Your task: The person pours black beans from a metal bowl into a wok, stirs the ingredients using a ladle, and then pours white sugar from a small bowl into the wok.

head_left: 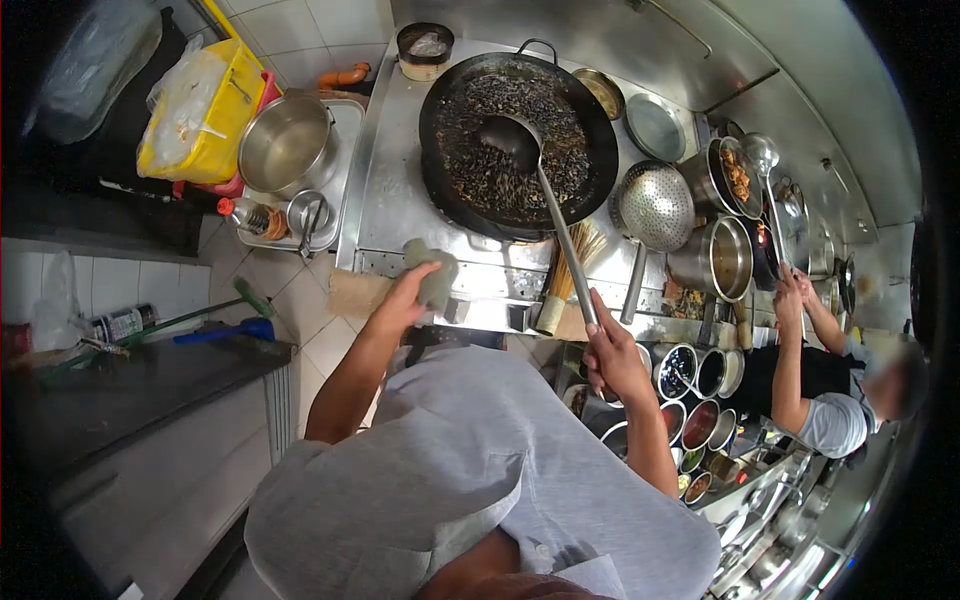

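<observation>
My right hand (pixel 616 350) is wrapped round the long handle of a ladle (pixel 562 222). The ladle's dark bowl rests over the contents of a big black wok (pixel 432 160), which holds dark, bubbling-looking bits in liquid. My left hand (pixel 405 297) grips a greyish-green cloth (pixel 436 272) in front of the wok, apart from its rim. To the right of the wok, a bamboo brush (pixel 572 268) leans at the stove's front edge, and a perforated skimmer (pixel 655 205) lies beside it.
At right, a co-worker (pixel 835 425) holds another ladle (pixel 763 160) near several pots (pixel 712 258). Sauce containers (pixel 678 370) crowd below them. On the left stand a steel pot (pixel 288 145), a red-capped bottle (pixel 240 213) and a yellow basket (pixel 222 115). A dark counter (pixel 130 370) is behind-left.
</observation>
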The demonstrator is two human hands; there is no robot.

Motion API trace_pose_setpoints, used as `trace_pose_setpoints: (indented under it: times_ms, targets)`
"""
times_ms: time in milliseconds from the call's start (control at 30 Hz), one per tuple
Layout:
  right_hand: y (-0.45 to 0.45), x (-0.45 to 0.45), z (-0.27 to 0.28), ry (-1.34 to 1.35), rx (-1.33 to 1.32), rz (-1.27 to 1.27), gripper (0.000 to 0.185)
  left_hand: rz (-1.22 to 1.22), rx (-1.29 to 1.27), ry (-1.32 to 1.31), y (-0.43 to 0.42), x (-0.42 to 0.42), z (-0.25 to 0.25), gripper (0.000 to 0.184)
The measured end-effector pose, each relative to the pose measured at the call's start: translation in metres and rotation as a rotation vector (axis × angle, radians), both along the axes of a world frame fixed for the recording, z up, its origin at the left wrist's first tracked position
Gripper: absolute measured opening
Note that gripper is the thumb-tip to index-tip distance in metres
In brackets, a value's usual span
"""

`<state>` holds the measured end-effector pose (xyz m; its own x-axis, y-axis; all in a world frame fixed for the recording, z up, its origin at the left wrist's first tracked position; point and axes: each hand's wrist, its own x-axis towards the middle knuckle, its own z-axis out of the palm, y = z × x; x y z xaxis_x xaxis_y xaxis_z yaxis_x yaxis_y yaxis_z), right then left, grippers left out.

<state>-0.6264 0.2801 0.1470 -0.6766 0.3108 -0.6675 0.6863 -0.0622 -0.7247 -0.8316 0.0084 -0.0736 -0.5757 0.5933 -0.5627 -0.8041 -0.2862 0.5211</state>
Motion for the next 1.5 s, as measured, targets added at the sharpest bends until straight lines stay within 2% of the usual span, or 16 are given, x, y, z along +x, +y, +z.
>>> trace_pose_setpoints:
  times_ms: [133,200,433,467,500,533,567,667,700,833,1100,1167,1267,1300,1400,1500]
  targets:
    - [0.025,-0.017,-0.044,0.001,-0.450,-0.219,0.054,0.047,-0.119,-0.154,-0.033,0.007,-0.003,0.026]
    - [0.032,-0.025,-0.059,0.031,-0.474,-0.209,0.054,0.039,-0.133,-0.125,-0.039,0.008,-0.012,0.026]
    - [0.038,-0.065,-0.084,0.088,-0.502,-0.259,0.054,-0.002,0.027,-0.046,0.045,-0.009,-0.017,0.068]
    - [0.037,-0.072,-0.085,0.106,-0.380,-0.219,0.055,-0.008,-0.036,-0.021,0.071,-0.016,-0.034,0.073]
    - [0.036,-0.077,-0.084,0.120,-0.259,-0.178,0.056,-0.056,-0.194,-0.039,0.091,-0.015,0.019,0.077]
    - [0.036,-0.079,-0.084,0.124,-0.257,-0.180,0.056,-0.108,-0.156,0.002,0.111,-0.024,-0.025,0.083]
    - [0.035,-0.083,-0.083,0.183,-0.116,-0.113,0.056,-0.120,-0.261,-0.049,0.130,-0.024,0.010,0.072]
    - [0.049,-0.098,-0.088,0.234,0.111,-0.025,0.059,0.014,-0.343,-0.234,0.167,-0.027,0.032,0.052]
    - [0.062,-0.108,-0.107,0.352,0.398,0.067,0.059,0.016,-0.341,-0.234,0.173,-0.031,0.023,0.052]
    - [0.086,-0.154,-0.127,0.607,0.970,0.284,0.061,0.043,-0.299,-0.277,0.179,-0.033,-0.005,0.035]
    - [0.078,-0.081,-0.061,0.051,1.141,0.832,0.071,0.038,-0.294,-0.196,0.169,-0.030,0.002,0.031]
    - [0.108,-0.052,-0.073,0.226,1.355,0.929,0.080,0.031,-0.291,-0.181,0.171,-0.032,-0.007,0.031]
    - [0.168,-0.029,-0.073,-0.051,1.671,1.166,0.091,0.026,-0.300,-0.218,0.158,-0.025,0.026,0.035]
    - [0.179,-0.021,-0.064,0.129,1.800,1.110,0.091,0.022,-0.301,-0.217,0.152,-0.022,0.028,0.035]
    - [0.184,0.008,-0.045,0.095,1.792,1.037,0.093,0.105,-0.363,-0.245,0.118,-0.013,0.020,0.041]
    - [0.148,0.040,-0.028,0.077,1.544,0.853,0.083,0.010,-0.191,-0.077,0.075,-0.004,-0.020,0.046]
